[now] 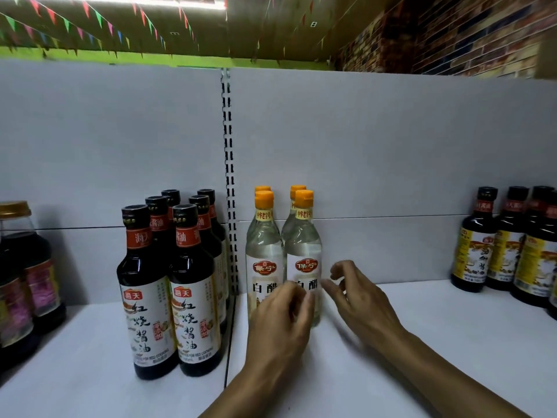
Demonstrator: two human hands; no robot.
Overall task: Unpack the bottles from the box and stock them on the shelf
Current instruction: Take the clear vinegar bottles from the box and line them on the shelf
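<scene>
On a white shelf (422, 342) backed by a grey panel (391, 146), under a ceiling strung with coloured bunting (90, 22) and beside a brick wall (467, 40), four clear vinegar bottles (303, 245) stand upright, orange caps pointing up, two in front and two behind. Dark soy sauce bottles (193, 297) stand just left of them. The left hand (280, 324) covers the front bottles' bases; blur hides whether its fingers grip. The right hand (361, 300) hovers just beside them, fingers (330, 289) loosely spread, holding nothing.
</scene>
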